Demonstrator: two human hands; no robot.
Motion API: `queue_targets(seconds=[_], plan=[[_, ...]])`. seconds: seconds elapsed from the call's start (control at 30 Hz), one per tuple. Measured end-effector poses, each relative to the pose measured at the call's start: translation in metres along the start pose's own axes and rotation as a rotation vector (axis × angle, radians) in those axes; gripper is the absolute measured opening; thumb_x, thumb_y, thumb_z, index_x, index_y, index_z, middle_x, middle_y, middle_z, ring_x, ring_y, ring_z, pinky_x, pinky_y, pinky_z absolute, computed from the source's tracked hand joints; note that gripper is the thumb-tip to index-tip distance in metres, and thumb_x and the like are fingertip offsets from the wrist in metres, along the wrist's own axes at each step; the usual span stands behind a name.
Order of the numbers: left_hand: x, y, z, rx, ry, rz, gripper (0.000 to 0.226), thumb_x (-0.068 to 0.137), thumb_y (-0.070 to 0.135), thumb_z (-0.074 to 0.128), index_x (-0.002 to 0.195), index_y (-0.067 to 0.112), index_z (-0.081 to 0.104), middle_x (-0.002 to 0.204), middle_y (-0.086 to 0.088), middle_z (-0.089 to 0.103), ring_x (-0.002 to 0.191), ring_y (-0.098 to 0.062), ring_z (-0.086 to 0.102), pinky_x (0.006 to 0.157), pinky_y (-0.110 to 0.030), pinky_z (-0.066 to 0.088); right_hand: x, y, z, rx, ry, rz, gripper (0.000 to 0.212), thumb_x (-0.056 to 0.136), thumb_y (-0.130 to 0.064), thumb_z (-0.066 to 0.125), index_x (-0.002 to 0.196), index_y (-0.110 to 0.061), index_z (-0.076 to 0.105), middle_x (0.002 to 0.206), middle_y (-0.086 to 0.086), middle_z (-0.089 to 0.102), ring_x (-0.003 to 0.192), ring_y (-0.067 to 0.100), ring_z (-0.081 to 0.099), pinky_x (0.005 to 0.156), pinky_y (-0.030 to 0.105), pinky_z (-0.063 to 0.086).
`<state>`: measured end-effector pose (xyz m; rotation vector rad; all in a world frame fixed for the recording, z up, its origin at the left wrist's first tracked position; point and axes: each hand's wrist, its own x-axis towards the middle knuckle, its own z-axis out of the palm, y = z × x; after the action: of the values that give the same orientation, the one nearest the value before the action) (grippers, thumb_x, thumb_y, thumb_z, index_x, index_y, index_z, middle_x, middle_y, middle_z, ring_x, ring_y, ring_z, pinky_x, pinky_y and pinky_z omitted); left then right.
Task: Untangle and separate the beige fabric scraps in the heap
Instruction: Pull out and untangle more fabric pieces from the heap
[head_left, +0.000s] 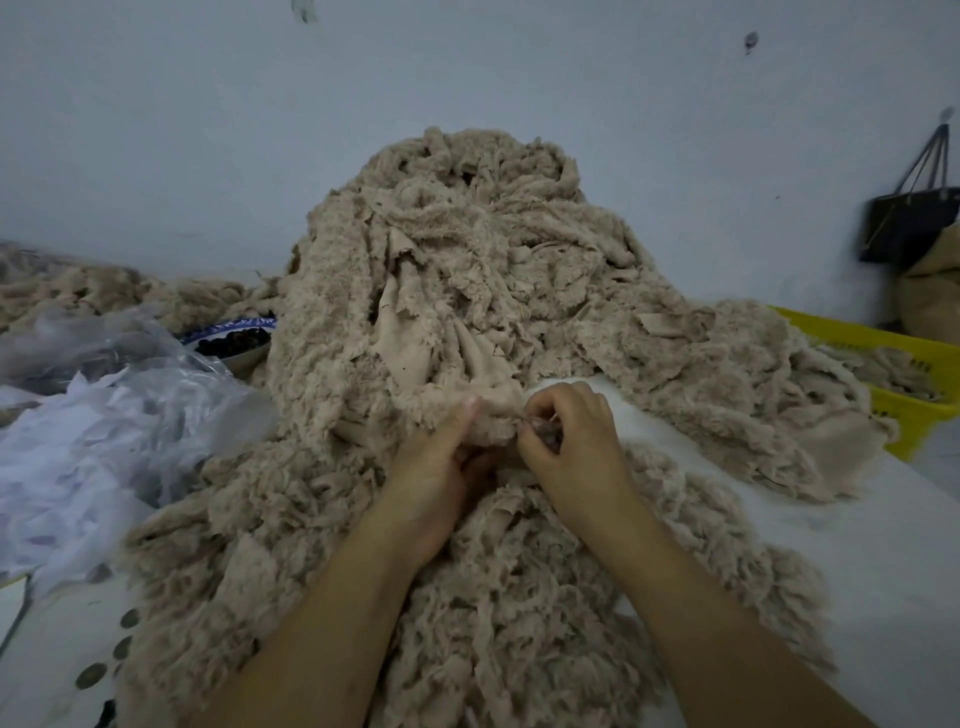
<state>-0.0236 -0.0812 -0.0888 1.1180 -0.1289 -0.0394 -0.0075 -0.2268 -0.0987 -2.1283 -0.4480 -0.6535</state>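
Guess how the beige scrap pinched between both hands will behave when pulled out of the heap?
Likely floppy: the beige scrap bunches and folds between the left hand and right hand. Probably light, since a fingertip grip holds it. It may snag rather than slide free: its frayed, fuzzy edges mesh with the heap, so neighbouring scraps could drag along.

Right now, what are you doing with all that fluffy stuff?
A person is picking apart a big heap of beige fabric scraps piled on a white table. The left hand pinches a clump at the front of the heap, while the right hand tugs at a small bit of it. More loose scraps lie in front. A yellow basket on the right holds some scraps, and crumpled clear plastic sits on the left.
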Motion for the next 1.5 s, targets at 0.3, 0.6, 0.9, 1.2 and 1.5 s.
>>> queue_targets(seconds=[0.3,0.6,0.9,1.2,1.5], plan=[[0.004,-0.006,0.0,-0.003,0.092,-0.113,0.039,0.095,0.027,0.058,0.122,-0.001,0.065,0.115,-0.019,0.072,0.103,-0.026,0.071,0.086,-0.031,0.06,-0.007,-0.009,-0.006,0.236,-0.141,0.1,0.02,0.096,-0.028,0.052,0.086,-0.046,0.054,0.083,-0.026,0.062,0.068,-0.002,0.057,0.057,0.017,0.046],[0.003,0.002,-0.01,-0.331,0.046,-0.101,0.015,0.076,0.019,0.067,0.084,0.012,0.077,0.093,-0.009,0.074,0.077,-0.017,0.072,0.059,-0.025,0.058,-0.007,-0.004,-0.004,0.497,-0.156,0.455,0.065,0.079,-0.081,0.027,0.11,-0.039,0.066,0.096,-0.019,0.072,0.087,-0.004,0.067,0.078,0.02,0.054],[0.0,-0.006,0.0,-0.124,0.098,-0.13,0.033,0.09,-0.016,0.048,0.078,0.003,0.073,0.079,-0.005,0.074,0.067,-0.013,0.073,0.054,-0.024,0.057,0.004,0.009,-0.009,1.101,-0.062,0.697,0.022,0.098,-0.021,0.059,0.085,-0.018,0.076,0.081,0.0,0.066,0.051,0.005,0.049,0.046,0.02,0.043],[-0.002,-0.006,0.003,-0.11,-0.036,-0.08,0.025,0.08,0.001,0.055,0.065,0.012,0.072,0.08,-0.002,0.069,0.08,-0.014,0.069,0.075,-0.026,0.056,0.0,0.012,-0.006,0.607,-0.219,0.655,0.049,0.091,-0.064,0.052,0.076,-0.018,0.057,0.054,-0.01,0.05,0.042,0.005,0.042,0.039,0.019,0.033],[-0.003,-0.007,0.008,-0.007,0.028,-0.035,0.032,0.086,0.002,0.054,0.061,0.012,0.072,0.074,-0.004,0.068,0.077,-0.016,0.067,0.075,-0.025,0.055,0.002,0.011,-0.004,1.134,-0.135,0.616,0.01,0.096,-0.016,0.055,0.089,-0.011,0.059,0.098,0.02,0.061,0.092,0.03,0.059,0.089,0.048,0.05]])
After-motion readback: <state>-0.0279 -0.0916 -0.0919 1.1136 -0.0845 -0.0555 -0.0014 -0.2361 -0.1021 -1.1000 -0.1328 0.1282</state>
